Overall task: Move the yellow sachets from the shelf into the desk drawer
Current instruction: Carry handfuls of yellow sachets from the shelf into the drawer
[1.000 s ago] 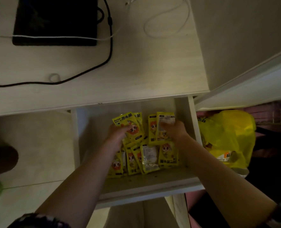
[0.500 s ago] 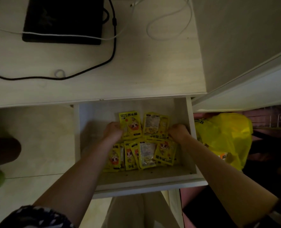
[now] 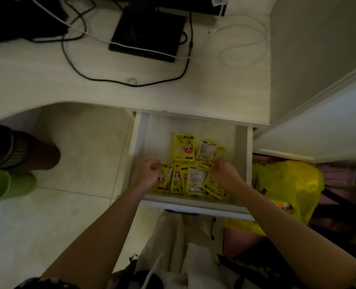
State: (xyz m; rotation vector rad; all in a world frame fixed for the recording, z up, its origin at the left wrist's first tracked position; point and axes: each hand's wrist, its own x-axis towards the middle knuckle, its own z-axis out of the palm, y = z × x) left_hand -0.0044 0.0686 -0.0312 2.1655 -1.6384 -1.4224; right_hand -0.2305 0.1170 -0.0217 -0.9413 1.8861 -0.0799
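Yellow sachets lie heaped in the open desk drawer. Our left hand and right hand, set apart, each pinch a packet edge. We press the stack flat, keeping it below the rim.

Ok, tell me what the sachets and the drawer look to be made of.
Yellow sachets: probably glossy printed plastic or foil film; they crinkle and catch light.
Drawer: likely white laminated board, judging by its flat, matte panels with square edges; dim light leaves the finish uncertain.
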